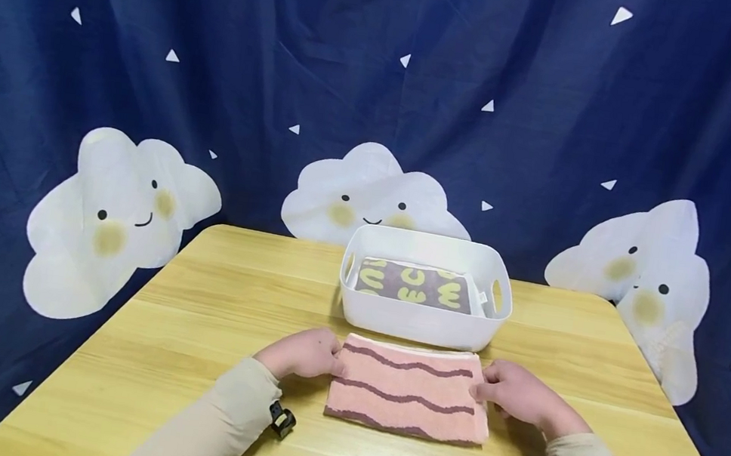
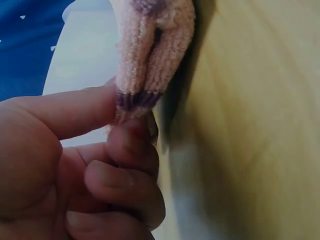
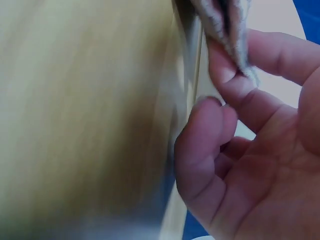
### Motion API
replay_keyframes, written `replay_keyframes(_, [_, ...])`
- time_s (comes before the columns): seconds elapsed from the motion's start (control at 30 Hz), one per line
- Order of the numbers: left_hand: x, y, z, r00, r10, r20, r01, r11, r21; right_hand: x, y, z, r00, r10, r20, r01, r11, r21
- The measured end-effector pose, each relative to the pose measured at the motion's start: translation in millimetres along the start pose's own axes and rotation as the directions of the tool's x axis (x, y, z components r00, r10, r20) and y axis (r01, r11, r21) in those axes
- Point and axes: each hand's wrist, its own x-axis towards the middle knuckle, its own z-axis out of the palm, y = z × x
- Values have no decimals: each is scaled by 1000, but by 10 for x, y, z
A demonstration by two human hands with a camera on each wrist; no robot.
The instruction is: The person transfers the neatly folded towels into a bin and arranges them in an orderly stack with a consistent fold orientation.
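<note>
A folded pink towel with wavy purple stripes is held between both hands, in front of a white basket. My left hand pinches its left side between thumb and forefinger. In the left wrist view, the folded layers of the towel show above the fingertips, and the other fingers curl below. My right hand pinches the right side the same way. The right wrist view shows the towel's edge between thumb and forefinger of that hand.
The white basket with handle holes stands just behind the towel. Inside it lies a folded purple-grey cloth with yellow letters. Both are on a wooden table. A dark blue curtain with clouds hangs behind.
</note>
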Motion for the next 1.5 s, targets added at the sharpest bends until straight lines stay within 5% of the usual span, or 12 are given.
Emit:
replay_keyframes(0.23, [-71, 23, -183, 999, 50, -18, -50, 999, -10, -111, -167, -93, 997, -17, -74, 16, 1000, -6])
replay_keyframes(0.47, [-201, 226, -453, 994, 66, -82, -71, 996, -58, -191, -390, -316, 977, -154, -150, 141, 986, -92])
replay_keyframes(0.83, [-225, 530, -920, 977, 143, -157, -148, 989, -26, -244, -735, -650, 956, -199, -216, 159, 969, -188])
replay_keyframes(1.03, [-110, 586, -1080, 968, 111, -224, -124, 991, -46, -139, -818, -808, 948, -194, -252, 139, 966, -220])
replay_keyframes(1.3, [197, 558, -1222, 938, 86, -337, -142, 979, -146, 136, -856, -1038, 961, -89, -263, 64, 993, -102])
replay_keyframes(1.5, [424, 535, -1286, 933, 31, -359, -106, 976, -192, 350, -861, -1158, 963, -49, -266, 32, 997, -67])
